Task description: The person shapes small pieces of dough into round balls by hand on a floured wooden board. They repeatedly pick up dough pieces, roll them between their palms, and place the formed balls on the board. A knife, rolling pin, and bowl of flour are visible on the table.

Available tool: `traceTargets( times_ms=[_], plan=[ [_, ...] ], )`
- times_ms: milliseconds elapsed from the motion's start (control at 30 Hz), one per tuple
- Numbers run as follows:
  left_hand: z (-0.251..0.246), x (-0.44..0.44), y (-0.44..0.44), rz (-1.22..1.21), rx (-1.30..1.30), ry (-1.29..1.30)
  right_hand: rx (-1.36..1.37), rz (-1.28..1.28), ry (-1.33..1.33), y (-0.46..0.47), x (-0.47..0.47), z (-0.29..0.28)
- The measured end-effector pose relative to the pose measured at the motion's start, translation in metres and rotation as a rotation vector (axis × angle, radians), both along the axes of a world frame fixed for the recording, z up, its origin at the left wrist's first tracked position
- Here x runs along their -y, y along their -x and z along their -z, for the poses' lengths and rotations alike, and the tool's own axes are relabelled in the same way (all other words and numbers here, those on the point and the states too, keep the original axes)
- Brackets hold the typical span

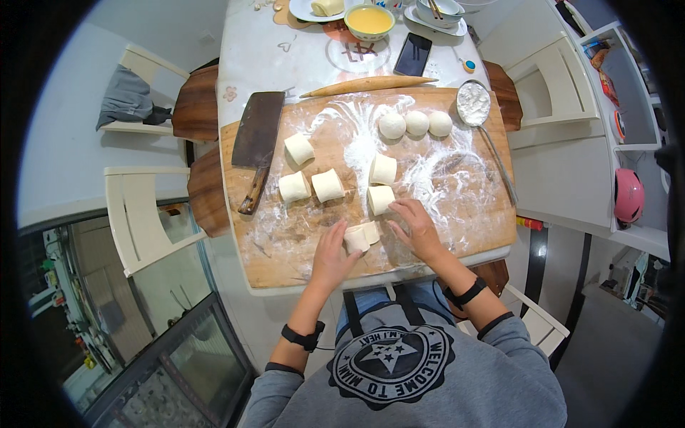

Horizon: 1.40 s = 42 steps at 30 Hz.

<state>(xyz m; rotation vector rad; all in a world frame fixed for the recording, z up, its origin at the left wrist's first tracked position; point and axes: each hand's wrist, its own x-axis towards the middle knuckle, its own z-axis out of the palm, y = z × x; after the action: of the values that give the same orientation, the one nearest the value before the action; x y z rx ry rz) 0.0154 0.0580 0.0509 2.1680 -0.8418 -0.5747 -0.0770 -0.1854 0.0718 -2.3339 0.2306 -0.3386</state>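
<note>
Near the front of a floured wooden board [289, 262], my left hand [333, 257] has its fingers and thumb around a partly unrolled dough piece [357, 239]. A flat flap of that piece lies to the right. My right hand [420, 230] holds nothing, thumb and fingers apart. Its fingertips are by the right edge of a cut dough roll [381, 200]; whether they touch it is unclear. Just behind stands another dough roll [383, 169]. Several more cut pieces, among them one dough roll [328, 185], sit to the left. Three round dough balls [416, 123] are lined up at the back.
A cleaver [259, 131] lies along the board's left side. A tapered rolling pin [369, 85] borders the back edge. At right rests a long-handled ladle of flour [473, 104]. Beyond are a phone [413, 54], a bowl of yellow liquid [370, 22] and stacked dishes [439, 21].
</note>
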Motion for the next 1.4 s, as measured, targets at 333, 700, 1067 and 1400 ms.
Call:
traceTargets(
  times_ms=[333,700,1067,1400],
  plan=[
    [0.021,0.016,0.023,-0.074,0.037,-0.171,-0.340,0.013,-0.168,0.014,-0.054,0.054],
    [0.021,0.024,0.053,-0.285,-0.141,-0.042,-0.203,-0.086,-0.402,0.030,-0.063,0.053],
    [0.008,0.096,-0.003,0.032,0.219,0.001,-0.321,0.406,-0.787,0.051,0.032,0.045],
    [0.023,0.110,-0.009,0.005,0.242,-0.095,-0.252,0.124,0.189,0.051,0.061,0.026]
  ],
)
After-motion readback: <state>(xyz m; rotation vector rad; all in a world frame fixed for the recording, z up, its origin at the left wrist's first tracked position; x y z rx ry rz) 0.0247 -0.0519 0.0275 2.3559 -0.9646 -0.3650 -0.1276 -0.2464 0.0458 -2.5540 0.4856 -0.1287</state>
